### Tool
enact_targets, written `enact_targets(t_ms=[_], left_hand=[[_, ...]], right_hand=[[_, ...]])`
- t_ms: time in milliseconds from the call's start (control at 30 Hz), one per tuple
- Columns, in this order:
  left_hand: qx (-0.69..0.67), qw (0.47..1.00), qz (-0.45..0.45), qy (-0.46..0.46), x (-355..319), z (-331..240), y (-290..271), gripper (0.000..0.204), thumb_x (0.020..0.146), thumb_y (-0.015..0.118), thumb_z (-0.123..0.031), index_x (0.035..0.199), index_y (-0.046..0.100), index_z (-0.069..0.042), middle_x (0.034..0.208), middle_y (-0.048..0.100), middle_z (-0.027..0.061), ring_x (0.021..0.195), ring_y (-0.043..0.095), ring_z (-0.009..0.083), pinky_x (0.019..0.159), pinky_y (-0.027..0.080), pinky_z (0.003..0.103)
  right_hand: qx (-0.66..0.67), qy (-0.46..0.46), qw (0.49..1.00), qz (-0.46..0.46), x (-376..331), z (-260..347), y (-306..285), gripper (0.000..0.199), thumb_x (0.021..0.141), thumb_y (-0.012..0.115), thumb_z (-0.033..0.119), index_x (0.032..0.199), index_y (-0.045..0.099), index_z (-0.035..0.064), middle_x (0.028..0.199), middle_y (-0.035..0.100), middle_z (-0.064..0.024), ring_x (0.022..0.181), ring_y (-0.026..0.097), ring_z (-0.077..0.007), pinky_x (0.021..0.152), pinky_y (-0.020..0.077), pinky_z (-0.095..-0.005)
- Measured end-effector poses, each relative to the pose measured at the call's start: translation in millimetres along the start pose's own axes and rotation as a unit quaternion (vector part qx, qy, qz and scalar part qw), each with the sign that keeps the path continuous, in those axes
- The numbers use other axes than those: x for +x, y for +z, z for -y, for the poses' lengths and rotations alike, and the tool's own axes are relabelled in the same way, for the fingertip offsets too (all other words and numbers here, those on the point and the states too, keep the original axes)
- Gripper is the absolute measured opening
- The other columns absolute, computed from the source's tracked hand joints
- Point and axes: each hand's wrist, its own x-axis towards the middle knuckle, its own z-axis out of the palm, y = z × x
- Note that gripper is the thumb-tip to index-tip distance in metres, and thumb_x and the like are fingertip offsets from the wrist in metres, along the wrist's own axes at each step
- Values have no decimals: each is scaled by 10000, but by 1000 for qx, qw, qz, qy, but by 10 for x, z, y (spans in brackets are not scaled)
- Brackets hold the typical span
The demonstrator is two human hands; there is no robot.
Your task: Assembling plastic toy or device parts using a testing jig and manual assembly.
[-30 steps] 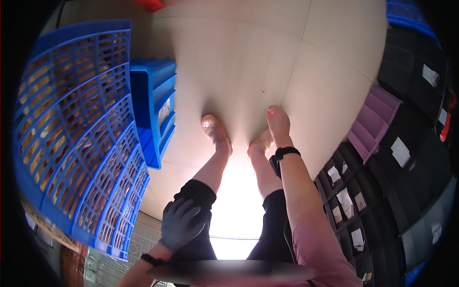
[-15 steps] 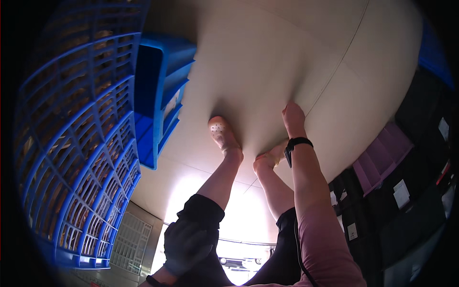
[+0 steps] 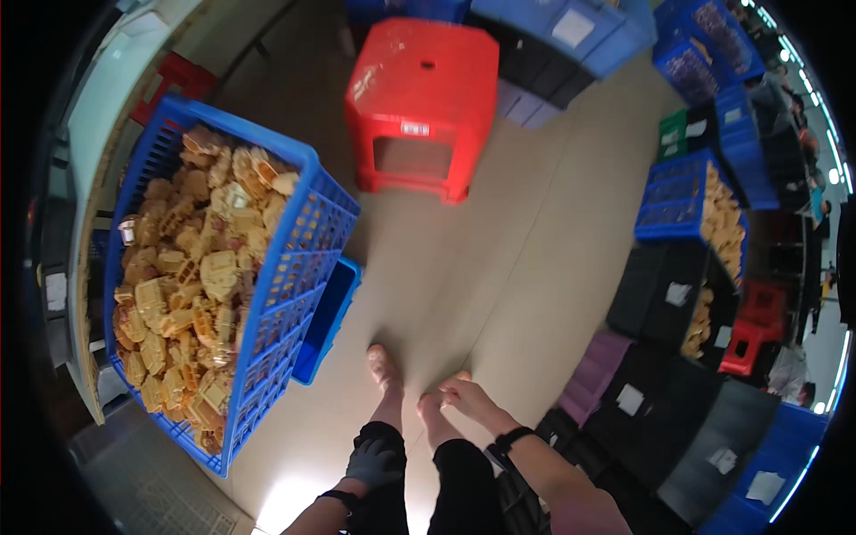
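My left hand (image 3: 376, 462), in a dark grey glove, lies over the knee of my black trousers with its fingers spread flat. It holds nothing that shows. My right hand (image 3: 470, 399) is bare and hangs in front of my other leg, above the floor and near my feet. Its fingers are curled closed, and their inside is hidden. To the left stands a tall blue lattice crate (image 3: 283, 294), heaped with yellowish moulded pieces (image 3: 192, 285). Neither hand touches the crate.
A red plastic stool (image 3: 426, 76) stands ahead on the beige floor. Beside the crate is a blue bin (image 3: 326, 325). Black crates (image 3: 655, 383), a purple crate (image 3: 596, 374) and blue crates (image 3: 682, 196) line the right side. Several people work far right.
My view has swung up and left, bringing the crate's heaped contents and the red stool into sight. The left hand stays on the knee; the right hand still hangs closed.
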Motion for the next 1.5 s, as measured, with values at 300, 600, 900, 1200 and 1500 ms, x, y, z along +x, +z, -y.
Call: enact_targets(t_ms=[300, 600, 900, 1200, 1500], left_hand=[[-300, 930, 55, -205, -49, 903, -1566, 609, 893, 648, -530, 1345, 588, -128, 1212, 670, 184, 1164, 618, 330, 1015, 476, 396], [-349, 897, -37, -268, -585, 1277, -2577, 600, 882, 673, -500, 1328, 619, -103, 1261, 661, 181, 1148, 639, 277, 985, 490, 346], [-444, 790, -111, -407, -558, 774, -2760, 534, 894, 688, -397, 1282, 633, -33, 1081, 673, 68, 906, 614, 177, 781, 495, 323], [-516, 769, -148, -347, -59, 165, -2856, 541, 902, 677, -378, 1265, 625, 20, 1105, 700, 117, 989, 645, 205, 905, 500, 324], [-541, 738, -261, -307, 594, 274, -3651, 567, 901, 655, -403, 1278, 624, 20, 1201, 692, 173, 1126, 645, 248, 976, 486, 326]], right_hand=[[-65, 421, 894, -134, -2240, -132, -1948, 170, 910, 630, 90, 1007, 712, -22, 816, 700, -85, 720, 705, -170, 640, 587, -308], [225, 372, 876, -210, -2590, 473, -1630, 179, 883, 734, 145, 956, 698, -14, 830, 696, -95, 749, 704, -179, 657, 576, -292], [227, 286, 919, -146, -1081, 933, -2912, 188, 912, 707, 189, 972, 688, 12, 828, 684, -43, 722, 673, -140, 649, 546, -255], [338, 102, 936, -5, 843, 2833, -4181, 230, 999, 605, 174, 1175, 628, 27, 936, 666, -46, 832, 618, -118, 761, 506, -241], [362, 122, 915, 132, 1872, 3898, -3808, 136, 995, 632, 187, 1082, 638, 83, 921, 663, -28, 841, 631, -121, 747, 513, -251]])
